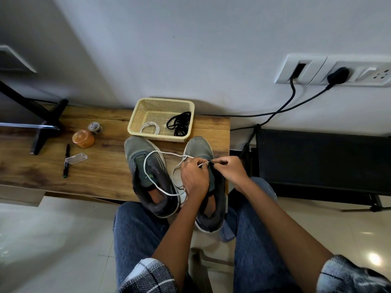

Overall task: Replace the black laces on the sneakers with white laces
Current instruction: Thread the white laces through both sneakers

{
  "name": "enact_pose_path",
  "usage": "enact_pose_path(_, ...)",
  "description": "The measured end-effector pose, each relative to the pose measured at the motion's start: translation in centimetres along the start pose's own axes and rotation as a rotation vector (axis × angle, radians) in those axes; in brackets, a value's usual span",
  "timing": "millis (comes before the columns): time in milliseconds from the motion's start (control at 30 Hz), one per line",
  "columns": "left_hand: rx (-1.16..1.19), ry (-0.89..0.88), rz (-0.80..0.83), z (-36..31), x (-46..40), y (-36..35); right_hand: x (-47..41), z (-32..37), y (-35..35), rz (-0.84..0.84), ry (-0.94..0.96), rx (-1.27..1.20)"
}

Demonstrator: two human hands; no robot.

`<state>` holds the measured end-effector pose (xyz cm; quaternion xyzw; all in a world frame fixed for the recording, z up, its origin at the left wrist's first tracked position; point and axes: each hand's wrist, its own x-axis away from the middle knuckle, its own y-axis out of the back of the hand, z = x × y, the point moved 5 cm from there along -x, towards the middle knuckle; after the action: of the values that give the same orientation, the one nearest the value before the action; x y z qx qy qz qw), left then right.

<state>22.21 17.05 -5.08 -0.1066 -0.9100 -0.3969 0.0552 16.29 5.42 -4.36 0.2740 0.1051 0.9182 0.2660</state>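
Both hands, left (193, 178) and right (229, 169), pinch the thin white lace (157, 153) over the right grey sneaker (206, 153), its long axis running toward the person.

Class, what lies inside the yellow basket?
Inside the basket: a coiled white lace at left and bundled black laces at right. Its near wall hides part of the floor.

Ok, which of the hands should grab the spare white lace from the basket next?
Left, probably. The coiled white lace lies in the basket's left half, nearer the left hand; the right hand pinches the lace tip at the right sneaker.
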Motion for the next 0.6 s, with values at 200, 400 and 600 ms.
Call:
enact_pose_path(200, -0.041, -0.049, 0.007, -0.26, -0.01, 0.22, 0.04, -0.16, -0.19, -0.015, 0.019, -0.029)
enact_pose_path(400, -0.156, -0.148, 0.030, -0.76, -0.16, 0.40, -0.09, -0.46, -0.30, -0.012, 0.030, -0.038)
enact_pose_path(600, -0.126, -0.162, 0.048, -0.63, -0.47, 0.43, 0.11, -0.80, -0.33, -0.006, 0.028, -0.109)
